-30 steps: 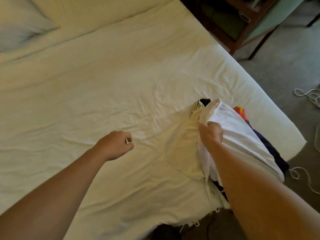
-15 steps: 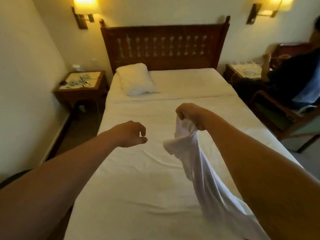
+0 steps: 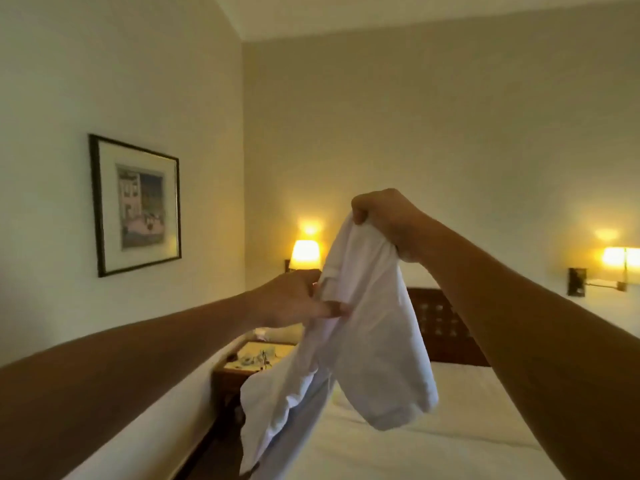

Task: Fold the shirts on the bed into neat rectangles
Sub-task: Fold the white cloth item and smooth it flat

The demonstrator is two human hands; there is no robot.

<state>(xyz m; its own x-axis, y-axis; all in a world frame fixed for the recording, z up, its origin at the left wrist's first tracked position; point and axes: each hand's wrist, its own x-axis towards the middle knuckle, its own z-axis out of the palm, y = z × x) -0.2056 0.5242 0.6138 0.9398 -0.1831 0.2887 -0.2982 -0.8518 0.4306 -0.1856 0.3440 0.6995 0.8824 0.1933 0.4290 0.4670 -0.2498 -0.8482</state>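
Note:
A white shirt hangs in the air in front of me, bunched and drooping over the bed. My right hand grips its top edge, raised high. Lower and to the left, my left hand pinches a fold of the same shirt near a seam. The pile of other shirts is out of view.
A dark wooden headboard stands behind the bed. A bedside table with small items sits at the left. Lit wall lamps glow at both sides, and a framed picture hangs on the left wall.
My right hand has lifted the white shirt from the pile high into the air. My left hand, earlier a bare fist, has come across and taken hold of the shirt. The view has tilted up.

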